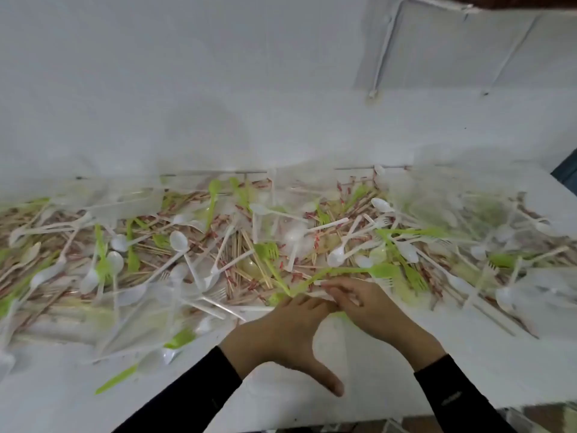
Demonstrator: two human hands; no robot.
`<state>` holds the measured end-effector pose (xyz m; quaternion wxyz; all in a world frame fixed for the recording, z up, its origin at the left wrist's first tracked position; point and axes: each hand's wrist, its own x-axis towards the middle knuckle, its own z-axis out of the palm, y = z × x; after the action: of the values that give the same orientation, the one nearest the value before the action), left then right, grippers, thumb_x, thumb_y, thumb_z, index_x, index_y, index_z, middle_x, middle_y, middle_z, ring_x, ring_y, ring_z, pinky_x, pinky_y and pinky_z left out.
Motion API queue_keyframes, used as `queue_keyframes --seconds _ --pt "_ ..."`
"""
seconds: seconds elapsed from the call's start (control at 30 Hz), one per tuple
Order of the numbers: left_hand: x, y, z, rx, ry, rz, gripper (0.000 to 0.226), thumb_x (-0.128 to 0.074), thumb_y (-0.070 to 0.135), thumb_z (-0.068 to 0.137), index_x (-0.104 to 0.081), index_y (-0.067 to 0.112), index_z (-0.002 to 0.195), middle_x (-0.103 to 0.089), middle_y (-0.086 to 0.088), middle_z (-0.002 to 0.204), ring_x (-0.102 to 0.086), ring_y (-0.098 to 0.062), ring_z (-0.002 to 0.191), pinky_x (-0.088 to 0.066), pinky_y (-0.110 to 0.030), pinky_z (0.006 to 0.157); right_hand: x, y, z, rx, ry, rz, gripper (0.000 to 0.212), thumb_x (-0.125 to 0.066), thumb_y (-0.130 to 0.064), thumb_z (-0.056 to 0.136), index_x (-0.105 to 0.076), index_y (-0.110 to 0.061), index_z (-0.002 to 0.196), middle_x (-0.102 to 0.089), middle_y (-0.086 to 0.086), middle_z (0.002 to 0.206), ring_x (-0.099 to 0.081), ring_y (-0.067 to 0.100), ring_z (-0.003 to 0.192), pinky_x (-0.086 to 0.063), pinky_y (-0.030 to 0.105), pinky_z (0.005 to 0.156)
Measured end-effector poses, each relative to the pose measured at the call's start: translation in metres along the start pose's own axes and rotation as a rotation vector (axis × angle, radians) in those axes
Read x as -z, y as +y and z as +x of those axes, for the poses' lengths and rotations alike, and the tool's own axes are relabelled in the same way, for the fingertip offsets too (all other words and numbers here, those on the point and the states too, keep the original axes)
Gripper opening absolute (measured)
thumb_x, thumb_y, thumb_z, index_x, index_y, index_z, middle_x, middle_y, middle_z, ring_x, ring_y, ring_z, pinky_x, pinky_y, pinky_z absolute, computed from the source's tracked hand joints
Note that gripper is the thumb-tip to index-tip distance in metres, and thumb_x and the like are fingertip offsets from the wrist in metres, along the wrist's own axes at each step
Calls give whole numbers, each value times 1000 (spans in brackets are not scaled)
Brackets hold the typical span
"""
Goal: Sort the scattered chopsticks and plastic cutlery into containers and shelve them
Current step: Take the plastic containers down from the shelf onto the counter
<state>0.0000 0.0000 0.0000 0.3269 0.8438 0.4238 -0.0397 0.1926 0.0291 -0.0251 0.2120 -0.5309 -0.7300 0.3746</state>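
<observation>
Progress approx nil: chopsticks [240, 254], white spoons [178, 240] & green forks [379, 270] lie mixed in one heap across the table [499, 370], nothing visibly sorted or shelved. My right hand [368, 307] has its fingers curled on green fork handles at the heap's near edge. My left hand [281, 335] lies w/ fingers straight, thumb splayed, tips touching the same handles. Clear tubs [282, 195] seem half buried at the back, too blurred to tell contents. No shelf in view. Whole sort + shelving left, I'd say.

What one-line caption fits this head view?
Left hand and right hand meet over green forks on a white table littered with chopsticks and white spoons.
</observation>
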Motion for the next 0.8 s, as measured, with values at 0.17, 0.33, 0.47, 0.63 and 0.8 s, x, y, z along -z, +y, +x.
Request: queue_keyframes --seconds 0.17,0.33,0.47,0.63,0.8 --pt "-3 -1 2 26 -84 230 126 -76 69 64 0 30 156 -18 3 159 -24 -24 138 -15 -46 117 0 9 -4 -23 -50 52 26 -54 -26 100 -67 -26 122 -63 -28 107 -59 -10 104 -44 8 90" --pt "12 -6 -6 68 99 -33 118 -80 61 68 -3 37 155 -22 13 158 -25 -11 141 -22 -31 116 10 4 8 -41 -75 212 29 -47 -36 101 -69 -26 118 -69 -19 107 -61 -10 102 -47 14 87" --pt "44 -17 -34 153 299 -380 110 -83 53 69 -8 52 150 -25 26 152 -25 8 135 -24 -20 109 12 -12 24 -76 -26 401 46 -37 -60 91 -65 -35 118 -64 -27 114 -57 -8 111 -46 22 93" --pt "62 -45 -72 143 718 -775 99 -87 33 68 -27 45 146 -47 12 134 -49 -8 126 -49 -28 99 -15 -47 58 -119 -155 549 45 -41 -50 101 -58 -19 129 -68 0 117 -68 10 96 -55 26 83" --pt "50 -71 -100 97 1048 -1128 82 -80 6 77 -29 22 139 -49 -4 130 -61 -1 111 -53 -24 85 -45 -72 71 -99 -348 469 60 -52 -69 83 -50 -43 136 -61 -17 129 -62 5 113 -47 36 103"
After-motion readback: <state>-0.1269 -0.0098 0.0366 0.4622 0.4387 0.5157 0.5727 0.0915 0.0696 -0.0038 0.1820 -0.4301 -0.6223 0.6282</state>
